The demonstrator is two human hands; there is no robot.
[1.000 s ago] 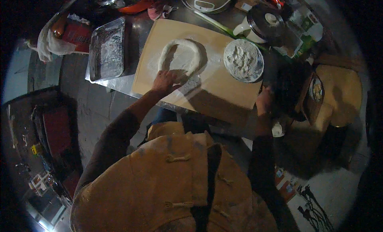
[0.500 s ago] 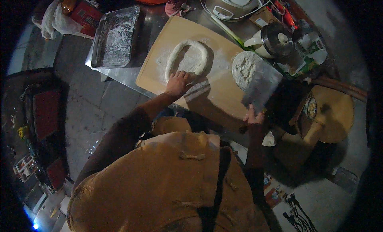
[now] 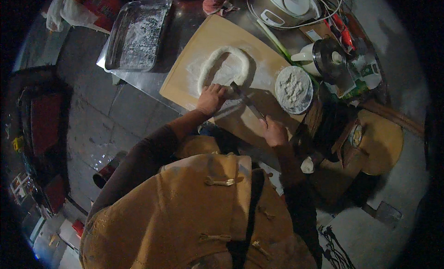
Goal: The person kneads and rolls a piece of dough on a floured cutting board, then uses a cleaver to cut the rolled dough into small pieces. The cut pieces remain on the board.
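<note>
A thick rope of pale dough (image 3: 207, 68), bent into an open loop, lies on a floured wooden board (image 3: 202, 36). My left hand (image 3: 212, 100) rests on the loop's near left end, its fingers curled over the dough and hiding that part. In my right hand (image 3: 276, 132) is the handle of a cleaver (image 3: 247, 100). Its blade is seen nearly edge-on and slants toward the dough, its tip beside my left fingers; whether it touches the dough I cannot tell. A bowl of flour (image 3: 295, 86) stands on the board's right side.
A flour-dusted metal tray (image 3: 138, 37) sits left of the board. A green onion (image 3: 273, 36), a rice cooker (image 3: 287, 7) and a cream-handled kettle-like appliance (image 3: 323, 58) line the right. A round wooden board (image 3: 381, 141) stands beyond my right arm.
My right hand has brought the cleaver left from beside the flour bowl to the dough, turning the broad blade edge-on. My left hand stays on the dough. The view has shifted slightly.
</note>
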